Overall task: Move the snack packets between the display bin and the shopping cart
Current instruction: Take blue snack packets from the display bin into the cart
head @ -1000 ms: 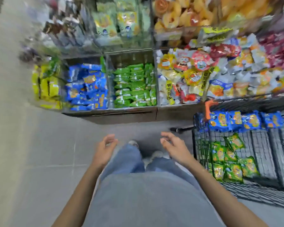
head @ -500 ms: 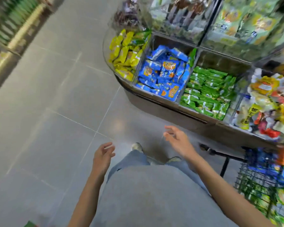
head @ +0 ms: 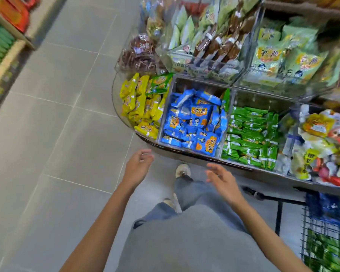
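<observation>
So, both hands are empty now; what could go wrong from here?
1. The blue plastic snack packets are piled against the front wall of the clear plastic display bin; pulling one out may spill others.
2. The black wire shopping cart sits far right, beyond the right hand; a carried packet might drop on the grey tiled floor.

My one head-worn camera looks forward and steeply down, close over my fingers [head: 216, 170], the display bin [head: 185, 152] just beyond them.
</observation>
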Demonstrator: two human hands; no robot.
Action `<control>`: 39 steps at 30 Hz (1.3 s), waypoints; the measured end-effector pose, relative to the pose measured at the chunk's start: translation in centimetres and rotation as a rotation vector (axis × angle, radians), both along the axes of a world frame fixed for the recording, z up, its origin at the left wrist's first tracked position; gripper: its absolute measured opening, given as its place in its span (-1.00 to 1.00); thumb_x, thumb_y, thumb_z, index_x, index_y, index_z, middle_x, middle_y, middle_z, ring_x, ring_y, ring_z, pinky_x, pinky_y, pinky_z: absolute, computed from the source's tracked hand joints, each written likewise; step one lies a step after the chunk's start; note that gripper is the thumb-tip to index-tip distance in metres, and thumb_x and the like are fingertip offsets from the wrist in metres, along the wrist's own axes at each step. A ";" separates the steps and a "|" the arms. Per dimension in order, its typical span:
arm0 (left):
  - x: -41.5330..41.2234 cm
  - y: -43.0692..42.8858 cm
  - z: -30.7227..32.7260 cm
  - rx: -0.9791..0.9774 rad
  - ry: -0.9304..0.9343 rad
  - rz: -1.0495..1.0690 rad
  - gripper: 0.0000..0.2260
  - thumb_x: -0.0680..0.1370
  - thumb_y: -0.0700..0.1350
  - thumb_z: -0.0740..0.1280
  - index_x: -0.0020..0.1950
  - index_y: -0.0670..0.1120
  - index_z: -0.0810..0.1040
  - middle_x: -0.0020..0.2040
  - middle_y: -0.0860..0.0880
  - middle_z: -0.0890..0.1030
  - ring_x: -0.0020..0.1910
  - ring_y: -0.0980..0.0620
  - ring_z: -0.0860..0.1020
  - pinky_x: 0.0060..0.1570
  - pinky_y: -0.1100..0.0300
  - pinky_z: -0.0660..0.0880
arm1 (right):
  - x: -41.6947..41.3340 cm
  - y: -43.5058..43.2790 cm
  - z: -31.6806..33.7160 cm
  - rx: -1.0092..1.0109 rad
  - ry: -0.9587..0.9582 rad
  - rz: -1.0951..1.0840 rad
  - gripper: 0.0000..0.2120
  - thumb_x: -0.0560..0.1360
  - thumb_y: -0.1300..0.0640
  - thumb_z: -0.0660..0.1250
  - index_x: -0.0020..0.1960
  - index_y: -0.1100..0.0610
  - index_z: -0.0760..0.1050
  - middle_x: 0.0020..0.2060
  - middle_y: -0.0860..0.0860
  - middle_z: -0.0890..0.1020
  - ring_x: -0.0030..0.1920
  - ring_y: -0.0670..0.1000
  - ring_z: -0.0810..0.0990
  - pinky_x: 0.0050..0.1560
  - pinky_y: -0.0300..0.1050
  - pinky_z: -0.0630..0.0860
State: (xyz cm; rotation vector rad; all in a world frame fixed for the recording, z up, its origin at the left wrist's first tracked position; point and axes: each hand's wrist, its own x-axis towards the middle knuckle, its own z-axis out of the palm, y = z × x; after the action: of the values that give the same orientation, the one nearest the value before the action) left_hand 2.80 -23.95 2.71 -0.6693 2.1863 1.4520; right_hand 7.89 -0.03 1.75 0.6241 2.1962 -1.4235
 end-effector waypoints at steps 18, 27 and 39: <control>-9.7 4.9 -4.4 -0.033 -0.173 -0.107 -0.88 0.54 -0.16 0.33 0.05 -0.01 0.48 0.00 -0.13 0.59 -0.04 -0.09 0.57 -0.05 0.19 0.40 | -13.0 -1.2 -7.9 0.292 -0.272 -0.524 -0.34 0.43 0.19 0.42 0.41 0.35 0.21 0.32 0.25 0.36 0.35 0.18 0.25 0.23 -0.08 0.26; -10.3 4.6 -4.9 -0.104 -0.164 -0.210 -0.79 0.53 -0.13 0.35 0.15 -0.02 0.48 -0.11 0.08 0.57 -0.16 0.11 0.53 -0.20 0.45 0.35 | -13.8 -3.4 -10.7 0.228 -0.418 -0.702 -0.40 0.36 0.12 0.48 0.32 0.21 0.35 0.18 0.17 0.55 0.21 0.17 0.51 0.19 0.00 0.44; -11.6 4.1 -4.2 -0.095 -0.132 -0.257 -0.76 0.55 -0.10 0.31 0.21 -0.01 0.48 -0.02 0.07 0.55 -0.07 0.11 0.53 -0.15 0.33 0.35 | -15.1 -3.3 -11.1 0.053 -0.526 -0.710 -0.57 0.40 0.08 0.46 0.14 0.19 0.36 -0.08 0.05 0.41 -0.10 0.07 0.41 -0.10 -0.13 0.36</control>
State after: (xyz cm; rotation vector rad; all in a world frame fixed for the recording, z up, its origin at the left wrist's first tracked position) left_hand -8.76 -19.89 -1.44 -0.4793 2.1577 1.1488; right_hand -7.18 -3.32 -9.31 1.6979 1.6521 -1.2844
